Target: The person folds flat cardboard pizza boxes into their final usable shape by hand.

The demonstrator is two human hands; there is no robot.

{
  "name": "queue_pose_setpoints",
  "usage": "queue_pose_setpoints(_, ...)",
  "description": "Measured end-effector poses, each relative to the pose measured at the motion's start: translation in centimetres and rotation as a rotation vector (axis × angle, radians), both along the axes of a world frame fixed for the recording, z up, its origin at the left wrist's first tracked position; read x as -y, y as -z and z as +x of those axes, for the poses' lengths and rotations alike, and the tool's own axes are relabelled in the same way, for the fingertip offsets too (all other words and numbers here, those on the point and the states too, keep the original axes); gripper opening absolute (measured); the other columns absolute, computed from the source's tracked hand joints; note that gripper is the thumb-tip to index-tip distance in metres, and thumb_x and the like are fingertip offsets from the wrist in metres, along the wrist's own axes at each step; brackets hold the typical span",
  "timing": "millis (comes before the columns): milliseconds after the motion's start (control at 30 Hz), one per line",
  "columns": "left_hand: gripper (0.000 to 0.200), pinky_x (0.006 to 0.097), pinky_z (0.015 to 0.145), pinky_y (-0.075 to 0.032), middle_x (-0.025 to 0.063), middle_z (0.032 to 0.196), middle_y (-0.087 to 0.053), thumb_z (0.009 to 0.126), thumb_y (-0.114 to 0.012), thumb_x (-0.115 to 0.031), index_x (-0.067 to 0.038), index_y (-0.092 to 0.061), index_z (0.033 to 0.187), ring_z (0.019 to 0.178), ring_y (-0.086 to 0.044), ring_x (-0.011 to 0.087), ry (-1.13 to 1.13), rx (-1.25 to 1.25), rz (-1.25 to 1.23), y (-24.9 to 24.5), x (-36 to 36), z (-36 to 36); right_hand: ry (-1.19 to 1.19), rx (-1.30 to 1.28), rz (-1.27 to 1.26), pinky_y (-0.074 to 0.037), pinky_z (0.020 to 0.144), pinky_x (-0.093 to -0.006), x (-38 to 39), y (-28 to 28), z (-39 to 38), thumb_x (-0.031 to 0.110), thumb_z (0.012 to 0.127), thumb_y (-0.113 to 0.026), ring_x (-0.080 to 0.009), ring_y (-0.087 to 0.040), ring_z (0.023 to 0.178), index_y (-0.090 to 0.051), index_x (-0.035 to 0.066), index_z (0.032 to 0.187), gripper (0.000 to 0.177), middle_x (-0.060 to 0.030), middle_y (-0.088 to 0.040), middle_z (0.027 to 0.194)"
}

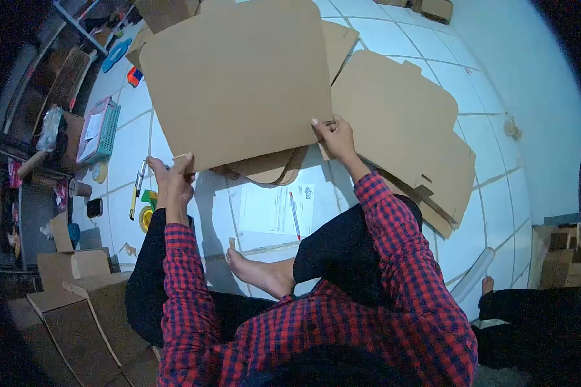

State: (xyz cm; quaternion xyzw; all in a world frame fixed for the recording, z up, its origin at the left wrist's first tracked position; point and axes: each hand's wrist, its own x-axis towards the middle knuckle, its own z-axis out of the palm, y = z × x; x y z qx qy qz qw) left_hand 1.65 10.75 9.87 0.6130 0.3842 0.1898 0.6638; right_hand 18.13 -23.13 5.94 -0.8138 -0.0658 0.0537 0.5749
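A large flat cardboard sheet (pixel 232 84) with rounded upper corners is lifted in front of me, tilted over the floor. My left hand (pixel 175 179) is closed on its lower left corner, thumb on top. At the lower right corner, my right hand (pixel 336 138) pinches the edge. Beneath the sheet, more brown cardboard pieces (pixel 271 169) show only in part. To the right lies a stack of cut cardboard blanks (pixel 394 116) with tabs and slots. A printed paper (pixel 265 209) rests on the tiles below the sheet, with a red-tipped pen (pixel 295 216) across it.
A green basket (pixel 112 132), a yellow tape roll (pixel 146 218) and a black rectangular object (pixel 95 207) are on the left. Shelving (pixel 19 129) lines that side. Folded cardboard (pixel 77 316) sits at lower left. Another person's dark-clothed leg (pixel 529 304) shows at right, near the wall (pixel 523 84).
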Motion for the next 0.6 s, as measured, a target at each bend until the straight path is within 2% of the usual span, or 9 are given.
queue_pose_setpoints(33, 0.105, 0.0244, 0.039, -0.036, 0.0119, 0.103, -0.048, 0.078, -0.069, -0.017, -0.020, 0.015, 0.142, 0.056, -0.050, 0.0157, 0.059, -0.044, 0.029, -0.4, -0.7, -0.2, 0.003, -0.001, 0.008, -0.051, 0.069, -0.0335, 0.1, -0.1, 0.0, 0.038, 0.076, -0.068, -0.0231, -0.065, 0.077, -0.064, 0.001, 0.100, 0.044, -0.0087, -0.065, 0.072)
queue_pose_setpoints(133, 0.106, 0.0187, 0.033, -0.032, 0.0116, 0.103, -0.049, 0.078, -0.068, -0.017, -0.022, 0.017, 0.142, 0.054, -0.051, 0.0133, 0.148, 0.107, -0.016, 3.2, -5.2, -1.1, -0.002, -0.222, 0.503, -0.049, 0.068, -0.0304, 1.1, -0.9, 0.3, 0.025, 0.082, -0.064, -0.0215, -0.062, 0.082, -0.056, 0.003, 0.114, 0.040, -0.0064, -0.062, 0.085)
queue_pose_setpoints(200, 0.105, 0.0151, 0.031, -0.030, 0.0115, 0.104, -0.049, 0.079, -0.067, -0.017, -0.022, 0.017, 0.142, 0.054, -0.051, 0.0118, 0.195, 0.169, -0.041, 3.0, -5.1, -2.2, -0.116, -0.462, 1.063, -0.049, 0.070, -0.0285, 3.4, -1.4, 0.8, 0.013, 0.082, -0.059, -0.0214, -0.060, 0.085, -0.049, 0.003, 0.122, 0.043, -0.0096, -0.055, 0.108)
queue_pose_setpoints(233, 0.102, 0.0156, 0.031, -0.030, 0.0117, 0.106, -0.048, 0.081, -0.065, -0.016, -0.022, 0.017, 0.142, 0.054, -0.052, 0.0115, 0.266, 0.146, -0.111, 2.5, -4.8, -2.9, -0.128, -0.458, 0.987, -0.047, 0.091, -0.0348, 4.0, -1.1, 0.6, -0.010, 0.073, -0.052, -0.0223, -0.041, 0.123, -0.038, -0.001, 0.130, 0.059, -0.0140, -0.044, 0.127)
queue_pose_setpoints(333, 0.094, 0.0177, 0.031, -0.029, 0.0084, 0.096, -0.053, 0.086, -0.058, -0.017, -0.023, 0.017, 0.142, 0.049, -0.049, 0.0098, 0.233, 0.115, 0.246, 2.4, -2.9, -3.4, -0.378, -0.489, 0.639, -0.047, 0.092, -0.0324, 3.9, 0.7, -0.6, -0.014, 0.069, -0.053, -0.0228, -0.044, 0.121, -0.030, 0.001, 0.136, 0.073, -0.0159, -0.044, 0.129)
queue_pose_setpoints(400, 0.092, 0.0188, 0.034, -0.033, 0.0058, 0.106, -0.055, 0.080, -0.062, -0.020, -0.025, 0.004, 0.143, 0.055, -0.052, 0.0099, 0.236, 0.016, 0.178, 2.1, -2.2, -4.2, -0.491, -0.509, 0.419, -0.047, 0.090, -0.0294, 3.3, 1.3, -1.8, -0.018, 0.065, -0.055, -0.0225, -0.049, 0.116, -0.022, 0.004, 0.141, 0.086, -0.0181, -0.043, 0.131)
queue_pose_setpoints(467, 0.083, 0.0187, 0.036, -0.034, 0.0044, 0.106, -0.058, 0.078, -0.063, -0.019, -0.021, -0.014, 0.145, 0.057, -0.054, 0.0110, 0.179, -0.136, 0.023, 2.0, -1.6, -4.8, -0.581, -0.669, 0.591, -0.049, 0.086, -0.0258, 3.0, 0.8, -2.4, -0.016, 0.065, -0.058, -0.0216, -0.056, 0.107, -0.015, 0.006, 0.144, 0.093, -0.0199, -0.045, 0.129)
queue_pose_setpoints(533, 0.013, 0.0191, 0.032, -0.024, -0.0051, 0.060, -0.054, 0.083, -0.061, -0.025, -0.012, -0.059, 0.085, 0.036, -0.037, 0.0067, 0.110, -0.174, -0.114, 5.6, -3.7, -5.3, -0.701, -0.569, 0.787, -0.050, 0.083, -0.0240, 2.8, 1.0, -1.7, -0.016, 0.064, -0.058, -0.0194, -0.058, 0.102, -0.014, 0.006, 0.144, 0.094, -0.0210, -0.045, 0.128)
queue_pose_setpoints(600, 0.013, 0.0192, 0.031, -0.023, -0.0049, 0.060, -0.053, 0.083, -0.061, -0.025, -0.012, -0.059, 0.086, 0.036, -0.037, 0.0067, 0.099, -0.131, -0.186, 8.9, -6.1, -5.5, -0.960, -0.761, 1.176, -0.049, 0.083, -0.0234, 3.3, -0.1, -1.6, -0.016, 0.064, -0.059, -0.0160, -0.057, 0.101, -0.016, 0.008, 0.144, 0.094, -0.0184, -0.045, 0.130)
